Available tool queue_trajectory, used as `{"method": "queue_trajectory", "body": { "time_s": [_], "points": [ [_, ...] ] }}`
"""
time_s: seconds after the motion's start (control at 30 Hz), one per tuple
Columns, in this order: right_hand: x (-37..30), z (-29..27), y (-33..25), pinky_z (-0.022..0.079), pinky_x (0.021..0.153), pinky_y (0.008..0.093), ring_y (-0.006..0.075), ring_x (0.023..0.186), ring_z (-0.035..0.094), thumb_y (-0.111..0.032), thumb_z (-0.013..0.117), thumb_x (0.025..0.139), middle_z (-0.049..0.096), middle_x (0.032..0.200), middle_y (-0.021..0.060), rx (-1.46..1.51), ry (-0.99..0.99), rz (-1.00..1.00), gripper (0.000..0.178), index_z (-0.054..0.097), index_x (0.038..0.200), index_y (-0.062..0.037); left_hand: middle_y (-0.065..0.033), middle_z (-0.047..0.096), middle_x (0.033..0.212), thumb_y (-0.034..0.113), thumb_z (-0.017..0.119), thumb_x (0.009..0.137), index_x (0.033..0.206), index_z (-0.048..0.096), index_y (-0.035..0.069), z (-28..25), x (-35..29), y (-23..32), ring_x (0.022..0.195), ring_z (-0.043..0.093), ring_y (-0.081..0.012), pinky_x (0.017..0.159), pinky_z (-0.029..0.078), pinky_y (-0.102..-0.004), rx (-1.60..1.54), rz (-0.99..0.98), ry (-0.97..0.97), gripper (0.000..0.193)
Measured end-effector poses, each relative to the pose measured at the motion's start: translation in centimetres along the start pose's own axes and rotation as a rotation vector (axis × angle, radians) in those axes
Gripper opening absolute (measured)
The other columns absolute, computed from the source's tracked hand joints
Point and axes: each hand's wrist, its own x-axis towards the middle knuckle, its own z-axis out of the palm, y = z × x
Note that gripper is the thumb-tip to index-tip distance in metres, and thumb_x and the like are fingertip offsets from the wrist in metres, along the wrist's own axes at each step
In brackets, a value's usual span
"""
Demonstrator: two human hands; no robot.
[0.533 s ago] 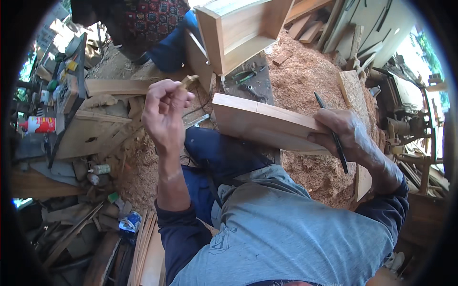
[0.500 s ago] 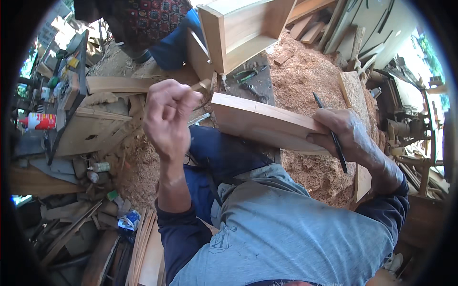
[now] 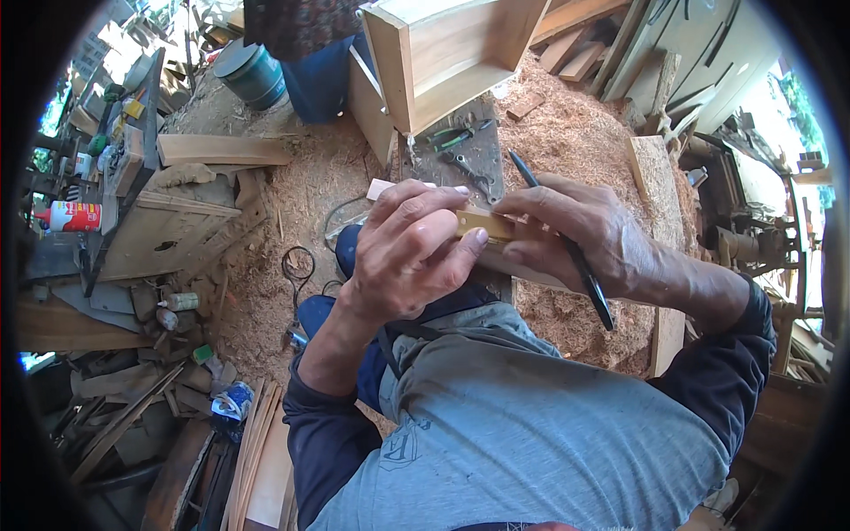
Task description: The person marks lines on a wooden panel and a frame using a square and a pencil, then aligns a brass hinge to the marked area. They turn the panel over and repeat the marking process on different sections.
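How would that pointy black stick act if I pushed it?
The black stick is probably light, being so thin. It seems stiff, poking out straight on both sides of the right hand. Its slim shape might roll if pushed.

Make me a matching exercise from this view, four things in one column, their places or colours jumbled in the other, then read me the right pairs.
Things:
1. Brass-coloured piece
2. Black pen
3. Lidded bucket
4. Bottle

Places or colours:
A. Teal
B. Tucked slantwise in the right hand
C. Red and white
D. Between the left hand and the right hand

Right pairs: 1-D, 2-B, 3-A, 4-C.
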Motion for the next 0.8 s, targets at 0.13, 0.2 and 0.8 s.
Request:
{"method": "queue_trajectory", "body": {
  "time_s": [0.13,0.2,0.8],
  "points": [
    [1.1,0.1,-0.3,0.053,0.058,0.0434,0.0326,0.070,0.066,-0.027,0.078,0.089,0.061,0.086,0.0153,-0.110,0.018,-0.082,0.037,0.063,0.114,-0.0036,-0.0074,0.059,0.102,0.009,0.077,0.080,0.102,0.074,0.011,-0.1,-0.1,-0.3,0.106,0.070,-0.0285,0.095,0.055,-0.0473,-0.099,-0.068,-0.015,0.023],
    [1.2,0.4,-0.5,0.052,0.056,0.0427,0.0312,0.069,0.065,-0.024,0.077,0.089,0.060,0.084,0.0141,-0.167,0.000,-0.105,0.033,0.063,0.111,-0.0043,-0.0083,0.059,0.102,0.010,0.076,0.080,0.102,0.075,0.011,0.0,0.1,-0.2,0.106,0.069,-0.0290,0.095,0.055,-0.0472,-0.096,-0.076,-0.016,0.022],
    [0.7,1.2,0.4,0.048,0.045,0.0353,0.0213,0.060,0.062,-0.017,0.074,0.089,0.055,0.083,0.0105,-0.460,0.154,-0.331,0.037,0.063,0.119,0.0004,-0.0163,0.069,0.110,0.006,0.078,0.079,0.122,0.067,-0.001,-0.1,1.8,0.1,0.098,0.069,-0.0326,0.089,0.053,-0.0458,-0.093,-0.192,-0.084,0.045]
  ]
}}
